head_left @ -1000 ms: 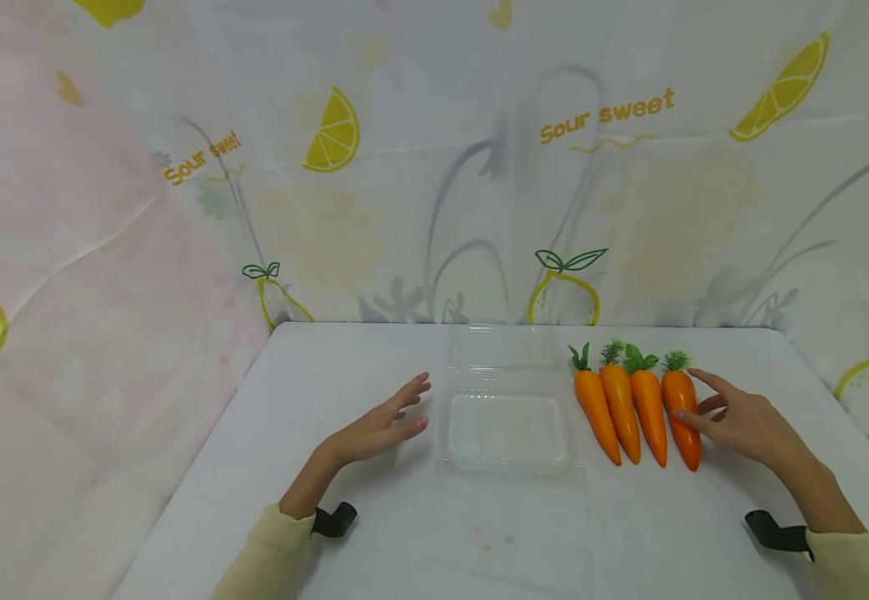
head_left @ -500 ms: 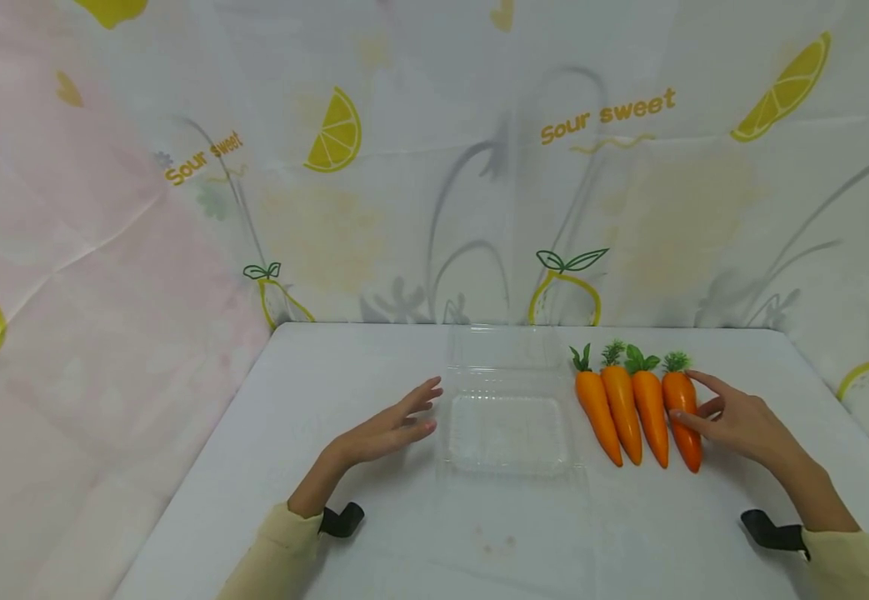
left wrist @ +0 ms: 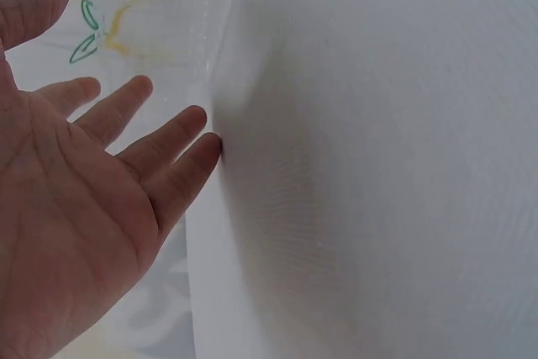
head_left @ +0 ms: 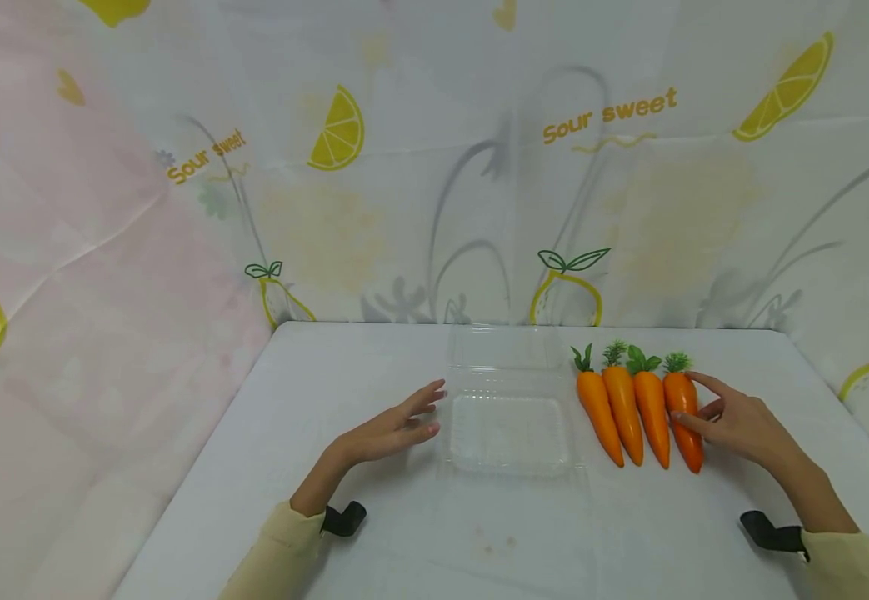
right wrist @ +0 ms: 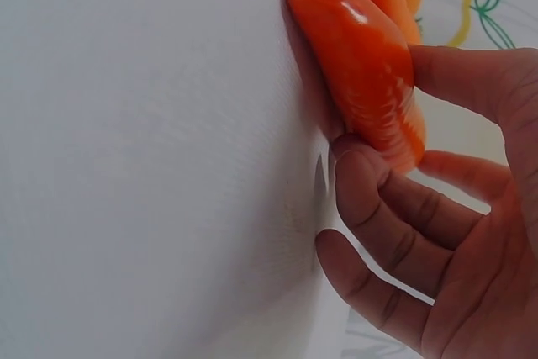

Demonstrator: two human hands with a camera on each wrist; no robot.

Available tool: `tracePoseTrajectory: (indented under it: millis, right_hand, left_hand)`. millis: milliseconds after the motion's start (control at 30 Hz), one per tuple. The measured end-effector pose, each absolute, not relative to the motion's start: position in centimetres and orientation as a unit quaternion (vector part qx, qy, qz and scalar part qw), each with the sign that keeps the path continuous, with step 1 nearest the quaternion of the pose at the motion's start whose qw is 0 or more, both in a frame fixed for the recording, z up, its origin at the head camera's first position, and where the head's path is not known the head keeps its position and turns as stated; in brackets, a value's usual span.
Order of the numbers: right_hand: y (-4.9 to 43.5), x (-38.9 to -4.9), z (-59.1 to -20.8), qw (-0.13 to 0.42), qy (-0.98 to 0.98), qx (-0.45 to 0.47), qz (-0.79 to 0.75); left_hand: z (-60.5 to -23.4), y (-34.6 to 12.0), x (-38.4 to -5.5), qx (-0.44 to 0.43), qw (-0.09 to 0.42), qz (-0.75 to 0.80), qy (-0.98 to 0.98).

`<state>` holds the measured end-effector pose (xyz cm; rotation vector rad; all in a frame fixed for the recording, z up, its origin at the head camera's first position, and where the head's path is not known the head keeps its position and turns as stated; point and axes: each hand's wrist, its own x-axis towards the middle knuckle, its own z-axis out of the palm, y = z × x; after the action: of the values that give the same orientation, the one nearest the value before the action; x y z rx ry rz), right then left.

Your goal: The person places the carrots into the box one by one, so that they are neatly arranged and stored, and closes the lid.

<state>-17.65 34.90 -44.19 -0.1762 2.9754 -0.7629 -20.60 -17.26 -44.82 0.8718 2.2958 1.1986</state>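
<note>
Several orange toy carrots with green tops lie side by side on the right half of the table in the head view. My right hand (head_left: pixel 745 425) holds the rightmost carrot (head_left: pixel 679 393), thumb on its left side and fingers along its right. In the right wrist view, the thumb touches the carrot (right wrist: pixel 361 48) on one side and curled fingers meet the other, low at the white surface. A clear plastic box (head_left: pixel 509 433) stands left of the carrots. Beside its left edge, my left hand (head_left: pixel 385 432) is held with fingers extended and nothing in it.
Three other carrots, the nearest a slim carrot (head_left: pixel 653 417), lie just left of the held one. Behind the box's tray rises a clear panel (head_left: pixel 505 346). A lemon-print cloth (head_left: pixel 419 208) hangs along the table's back edge.
My left hand has shifted slightly right, closer to the clear box. The right thumb has moved a little further over the rightmost carrot, which lies in nearly the same place.
</note>
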Motion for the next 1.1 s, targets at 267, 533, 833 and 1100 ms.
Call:
tracePoseTrajectory:
  millis: [267, 533, 833, 1100]
  right_hand:
    - [34.99, -17.59, -44.48, 0.023, 0.966, -0.052, -0.252]
    - [35.11, -17.63, -44.88, 0.02, 0.966, -0.044, -0.252]
    - [35.07, -17.55, -44.69, 0.027, 0.965, -0.032, -0.258]
    - [35.1, -17.38, -44.55, 0.039, 0.96, -0.017, -0.277]
  left_hand:
    - [-44.92, -17.05, -20.76, 0.308, 0.221, 0.434, 0.817]
    - [-44.65, -17.08, -20.51, 0.309, 0.211, 0.406, 0.834]
    - [-44.58, -17.03, -20.63, 0.305, 0.215, 0.396, 0.839]
    - [-44.67, -17.05, -20.55, 0.299, 0.221, 0.4, 0.838]
